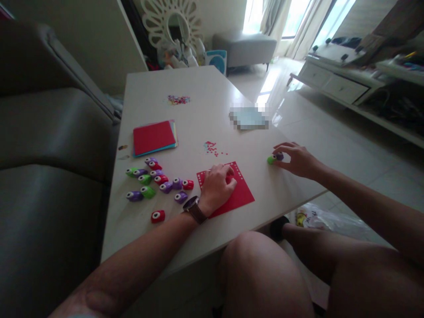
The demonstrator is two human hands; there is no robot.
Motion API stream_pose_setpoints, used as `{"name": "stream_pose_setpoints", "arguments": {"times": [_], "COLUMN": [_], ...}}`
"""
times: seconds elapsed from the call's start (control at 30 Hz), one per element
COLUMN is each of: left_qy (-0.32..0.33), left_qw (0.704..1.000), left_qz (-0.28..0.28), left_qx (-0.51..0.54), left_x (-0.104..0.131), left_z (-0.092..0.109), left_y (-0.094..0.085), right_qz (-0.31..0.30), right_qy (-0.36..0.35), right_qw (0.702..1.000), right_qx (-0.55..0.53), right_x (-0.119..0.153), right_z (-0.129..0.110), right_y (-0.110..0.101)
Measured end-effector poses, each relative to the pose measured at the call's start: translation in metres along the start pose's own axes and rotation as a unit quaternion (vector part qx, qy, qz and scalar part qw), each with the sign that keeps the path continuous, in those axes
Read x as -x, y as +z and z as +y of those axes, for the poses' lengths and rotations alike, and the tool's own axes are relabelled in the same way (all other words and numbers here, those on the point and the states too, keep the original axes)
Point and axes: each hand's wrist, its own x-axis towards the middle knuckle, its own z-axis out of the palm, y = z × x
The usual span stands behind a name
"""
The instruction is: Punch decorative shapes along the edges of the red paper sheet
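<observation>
My left hand [217, 185], with a watch on its wrist, lies on a red sheet of paper [240, 192]. Its fingers are curled, and a patch of red shows between thumb and forefinger; whether this is the paper or something held, I cannot tell. Small punched holes run along the sheet's far and left edges. Near the table's right edge, thumb and fingers of my right hand [294, 159] close around a purple craft punch [280, 156]. A green craft punch [271, 160] stands right beside it. Several more purple, green and red craft punches [160, 179] are grouped left of the sheet.
Tiny red and blue paper bits [212, 148] lie beyond the sheet, and a multicoloured heap [179, 100] sits farther back. A stack of coloured paper [154, 138] is at the left. One red punch [158, 216] stands apart near my left forearm. A blurred pale item [249, 118] lies at the right.
</observation>
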Motion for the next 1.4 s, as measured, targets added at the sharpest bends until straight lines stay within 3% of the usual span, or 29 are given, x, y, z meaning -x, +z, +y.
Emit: {"name": "stream_pose_setpoints", "arguments": {"times": [0.37,1.17,1.3,1.4], "left_qy": [-0.006,0.005,0.011,0.012], "left_qw": [1.000,1.000,1.000,1.000], "left_qz": [-0.009,0.002,0.004,0.002], "left_qx": [0.000,0.001,0.003,0.004], "left_x": [-0.001,0.000,0.000,0.000], "left_z": [0.002,-0.001,-0.001,-0.001], "left_y": [-0.002,0.001,0.001,0.001], "right_qz": [-0.011,-0.030,-0.021,-0.005], "right_qy": [0.000,-0.029,-0.047,-0.078], "right_qw": [1.000,0.999,0.998,0.995], "right_qx": [-0.002,-0.013,-0.033,-0.056], "right_x": [-0.014,-0.017,-0.016,-0.018], "right_z": [-0.029,-0.037,-0.052,-0.077], "right_y": [-0.002,0.006,0.009,0.006]}}
